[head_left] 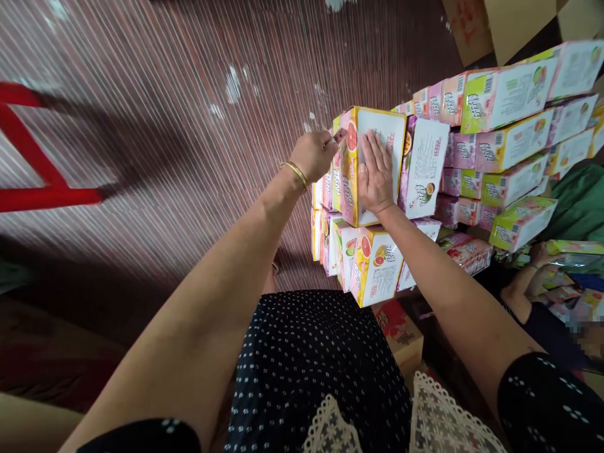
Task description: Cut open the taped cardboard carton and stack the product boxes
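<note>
Apparently the work is midway: from the left, the left hand (314, 157) pinches a small, thin, dark reddish object (340, 134), too small to identify, at the near-left side of a yellow-edged, white and pink cardboard carton (350, 173). Whether object and carton touch, I cannot tell. That carton sits on top of a stack, above a yellow-edged, grapefruit-printed lower carton (377, 270); it looks closed and boxy, with a grapefruit picture on its side. The right hand (376, 176) lies flat on its white face, fingers extended. Just beside it stands a purple-edged white carton (427, 167). Farther right, multicoloured rows of fruit-printed cartons (504, 141) are already stacked; which of them need handling does not show.
</note>
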Demonstrator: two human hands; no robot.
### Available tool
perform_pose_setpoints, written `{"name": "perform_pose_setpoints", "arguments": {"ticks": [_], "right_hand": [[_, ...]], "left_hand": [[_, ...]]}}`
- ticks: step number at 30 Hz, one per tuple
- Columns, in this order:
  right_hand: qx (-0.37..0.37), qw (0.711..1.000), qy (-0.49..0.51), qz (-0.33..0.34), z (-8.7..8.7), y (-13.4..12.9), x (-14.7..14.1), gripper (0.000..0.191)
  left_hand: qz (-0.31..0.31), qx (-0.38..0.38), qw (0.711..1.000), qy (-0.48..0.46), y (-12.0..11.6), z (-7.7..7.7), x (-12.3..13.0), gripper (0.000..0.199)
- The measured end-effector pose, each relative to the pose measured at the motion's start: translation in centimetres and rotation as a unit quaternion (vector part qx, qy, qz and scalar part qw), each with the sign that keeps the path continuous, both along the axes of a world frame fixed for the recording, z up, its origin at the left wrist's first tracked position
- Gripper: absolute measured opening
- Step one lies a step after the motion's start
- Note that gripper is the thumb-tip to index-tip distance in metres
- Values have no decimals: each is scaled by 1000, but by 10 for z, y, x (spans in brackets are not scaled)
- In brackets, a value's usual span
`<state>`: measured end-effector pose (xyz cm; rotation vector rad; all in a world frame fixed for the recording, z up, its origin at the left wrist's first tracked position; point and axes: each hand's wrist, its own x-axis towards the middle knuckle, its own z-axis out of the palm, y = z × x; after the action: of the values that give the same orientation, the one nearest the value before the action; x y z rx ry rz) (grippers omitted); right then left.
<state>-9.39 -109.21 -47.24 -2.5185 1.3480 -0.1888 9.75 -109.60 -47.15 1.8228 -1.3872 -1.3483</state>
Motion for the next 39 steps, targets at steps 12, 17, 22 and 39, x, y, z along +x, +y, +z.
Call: {"name": "perform_pose_setpoints", "arguments": {"ticks": [12,17,22,39], "right_hand": [[31,999,18,-17,6,-1,0,67],[2,999,45,-4,10,1,-1,68],[-26,999,21,8,9,0,-5,65],[-10,1000,20,10,21,4,-7,63]], "left_hand": [[-81,129,988,-33,122,4,9,44],[-6,48,994,-98,8,-55,1,32],[-148,145,977,-59,70,-42,-34,26],[-210,213,954,-35,125,-102,-13,31]]}}
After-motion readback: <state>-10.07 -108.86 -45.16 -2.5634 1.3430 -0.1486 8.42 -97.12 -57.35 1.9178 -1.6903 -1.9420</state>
